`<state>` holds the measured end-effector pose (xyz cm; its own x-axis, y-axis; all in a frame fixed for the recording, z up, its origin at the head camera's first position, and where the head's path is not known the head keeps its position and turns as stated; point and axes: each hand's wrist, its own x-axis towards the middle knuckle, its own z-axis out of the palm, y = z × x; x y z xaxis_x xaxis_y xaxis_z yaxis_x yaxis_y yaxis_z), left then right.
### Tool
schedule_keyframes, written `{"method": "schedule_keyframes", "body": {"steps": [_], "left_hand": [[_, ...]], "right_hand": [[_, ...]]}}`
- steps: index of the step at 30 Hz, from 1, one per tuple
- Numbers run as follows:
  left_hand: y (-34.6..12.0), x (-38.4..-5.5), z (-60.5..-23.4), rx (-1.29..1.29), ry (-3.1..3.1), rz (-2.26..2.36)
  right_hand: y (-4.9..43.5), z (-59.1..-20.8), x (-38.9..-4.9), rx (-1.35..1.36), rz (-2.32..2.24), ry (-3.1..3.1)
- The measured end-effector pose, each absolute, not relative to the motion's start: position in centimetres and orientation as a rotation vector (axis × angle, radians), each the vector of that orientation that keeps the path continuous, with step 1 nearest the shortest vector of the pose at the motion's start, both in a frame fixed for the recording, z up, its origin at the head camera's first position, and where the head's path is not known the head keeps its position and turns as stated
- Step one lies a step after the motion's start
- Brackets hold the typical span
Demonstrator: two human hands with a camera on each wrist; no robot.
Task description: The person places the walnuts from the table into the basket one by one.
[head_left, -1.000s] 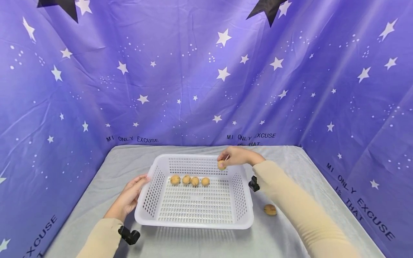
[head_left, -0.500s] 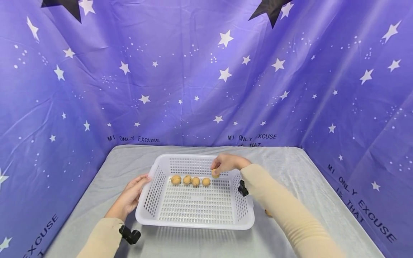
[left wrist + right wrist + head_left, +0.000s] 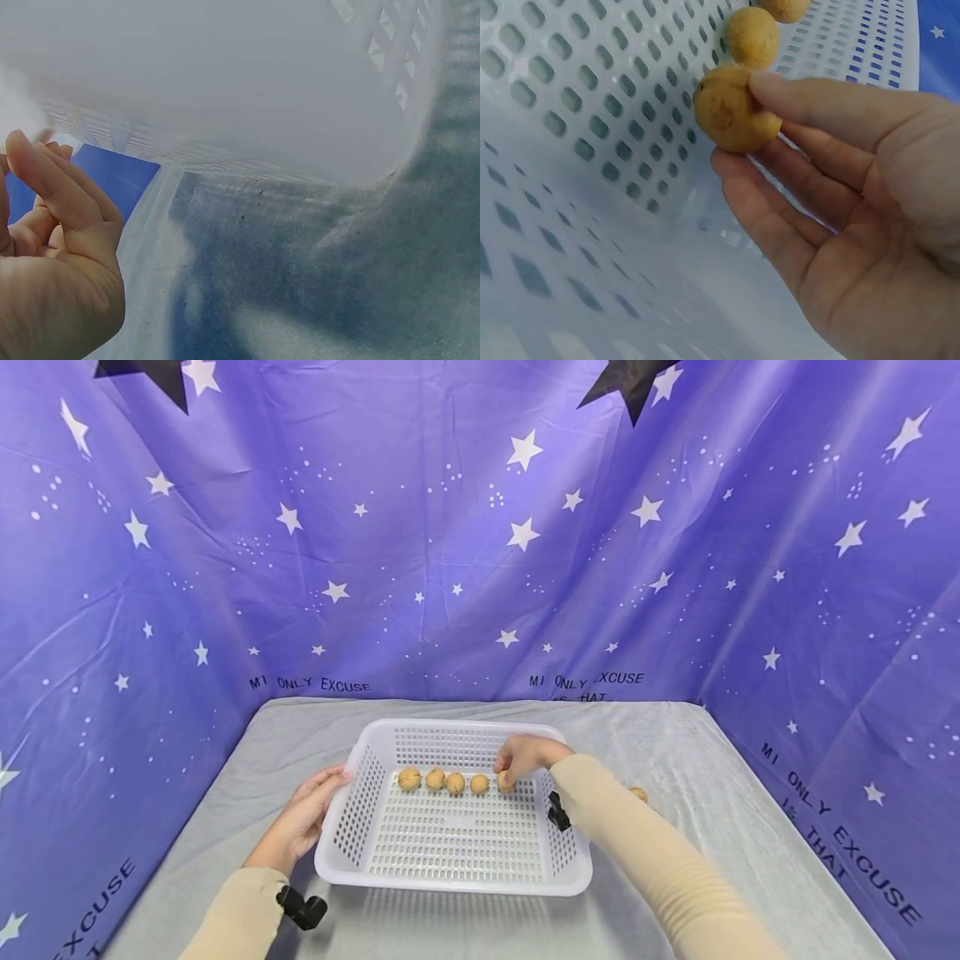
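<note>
A white perforated plastic basket (image 3: 450, 887) stands on the table, and the left hand (image 3: 306, 814) grips its left rim. In the left wrist view, the left hand's fingers (image 3: 67, 199) are bent near the basket's side. Inside the basket, the right hand (image 3: 527, 755) pinches a walnut (image 3: 506, 782) between thumb and fingers, low over the floor at the right end of a row. Several walnuts (image 3: 455, 783) lie in that row along the back wall. The right wrist view shows the held walnut (image 3: 731, 110) close beside another walnut (image 3: 753, 37).
One more walnut (image 3: 638, 794) lies on the table right of the basket, partly hidden by the right sleeve (image 3: 637, 835). A grey cloth (image 3: 247, 760) covers the table. Purple starry curtains (image 3: 450, 568) hang around the back and sides.
The right hand has carried its walnut from the basket's back rim down to the row's right end. The sleeve now covers a spot where a walnut lay; the left hand stays put.
</note>
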<state>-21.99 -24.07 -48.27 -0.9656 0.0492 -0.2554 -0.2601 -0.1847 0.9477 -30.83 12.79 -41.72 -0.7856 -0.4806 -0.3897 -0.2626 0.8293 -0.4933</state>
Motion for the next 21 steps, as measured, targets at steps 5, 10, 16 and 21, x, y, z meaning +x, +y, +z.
{"method": "schedule_keyframes", "body": {"steps": [5, 10, 16, 21], "left_hand": [[-24.0, -21.9, -48.3, -0.235, 1.864, 2.262], [-24.0, -21.9, -48.4, -0.228, 1.865, 2.262], [-24.0, -22.1, -48.5, -0.239, 1.873, 2.263], [-24.0, -22.0, -48.4, -0.236, 1.887, 2.252]], "right_hand": [[13.0, -42.2, -30.6, -0.510, -0.612, 2.485], [13.2, -42.1, -30.7, -0.487, -0.602, 2.480], [13.4, -41.5, -31.0, -0.476, -0.539, 2.496], [13.7, -40.7, -31.2, -0.472, -0.550, 2.475]]}}
